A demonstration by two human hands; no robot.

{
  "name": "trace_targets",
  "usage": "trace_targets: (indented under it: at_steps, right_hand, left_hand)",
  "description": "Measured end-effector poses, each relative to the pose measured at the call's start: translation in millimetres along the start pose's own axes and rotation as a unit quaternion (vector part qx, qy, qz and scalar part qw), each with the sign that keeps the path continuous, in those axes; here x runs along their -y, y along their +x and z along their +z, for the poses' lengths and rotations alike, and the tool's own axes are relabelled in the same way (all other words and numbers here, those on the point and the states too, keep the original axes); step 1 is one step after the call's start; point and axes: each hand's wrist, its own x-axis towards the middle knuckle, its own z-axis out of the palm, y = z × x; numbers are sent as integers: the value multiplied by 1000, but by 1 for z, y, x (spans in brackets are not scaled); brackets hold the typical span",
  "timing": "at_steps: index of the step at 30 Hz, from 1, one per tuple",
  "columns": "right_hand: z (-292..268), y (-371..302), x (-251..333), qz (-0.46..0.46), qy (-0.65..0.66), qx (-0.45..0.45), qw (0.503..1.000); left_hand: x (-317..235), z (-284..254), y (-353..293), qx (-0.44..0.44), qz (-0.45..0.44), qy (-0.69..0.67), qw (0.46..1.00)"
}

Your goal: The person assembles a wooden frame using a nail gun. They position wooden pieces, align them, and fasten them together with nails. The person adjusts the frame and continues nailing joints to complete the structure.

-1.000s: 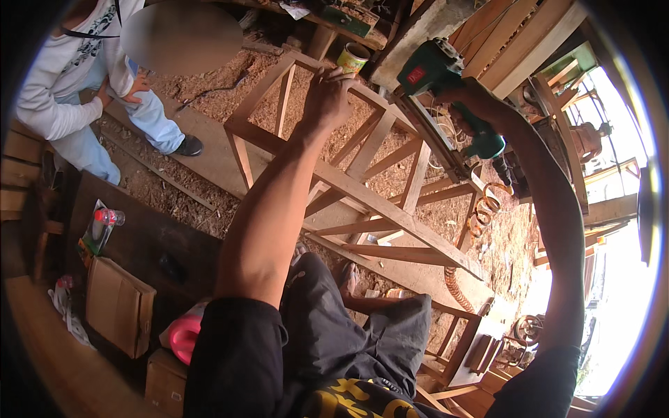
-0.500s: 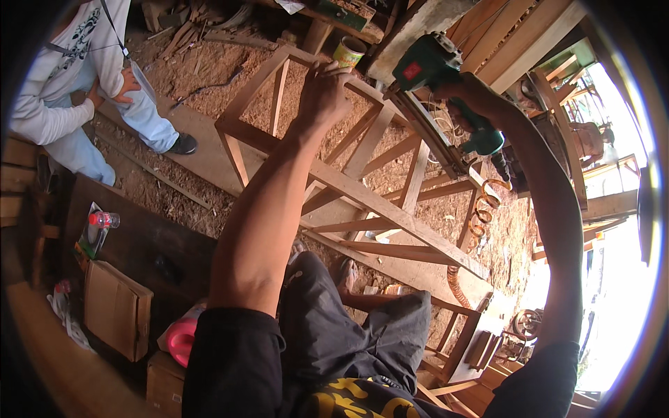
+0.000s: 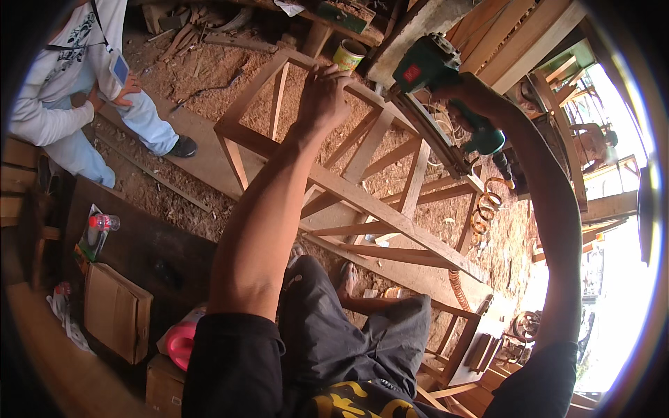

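A long wooden frame (image 3: 390, 214) of rails, uprights and slanted braces lies across the view in front of me. My left hand (image 3: 324, 96) is closed round its far rail, near the far left corner, with the fingertips hidden behind the wood. In my right hand (image 3: 465, 92) is the handle of a green nail gun (image 3: 422, 63). Its long, narrow magazine slants down over the right part of the far rail; I cannot tell whether the nose touches wood. An orange coiled air hose (image 3: 486, 209) hangs from the gun's handle end.
A yellow-green can (image 3: 348, 54) stands just beyond the far rail. At the left sits another person (image 3: 77, 104) with a lanyard. A dark bench (image 3: 139, 237) holds a bottle (image 3: 104, 221) and a cardboard box (image 3: 118, 312). Boards (image 3: 523, 42) are stacked at upper right.
The device on the other person's lanyard has swung, so its blue face now shows. My hands, the nail gun and the wooden frame have hardly moved.
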Motion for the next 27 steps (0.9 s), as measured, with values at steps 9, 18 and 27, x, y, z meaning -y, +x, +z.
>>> trace_targets:
  at_steps: [9,18,27]
  right_hand:
    - [1,6,0,9,16,13,1000]
    - [-5,-3,7,-15,-17,30,999]
    - [-71,-111,-46,105,-53,-71,990]
  left_hand:
    - [0,1,-1,-27,8,12,1000]
    - [-3,-5,-1,14,-4,-6,1000]
    - [10,5,2,-40,74,-25,996]
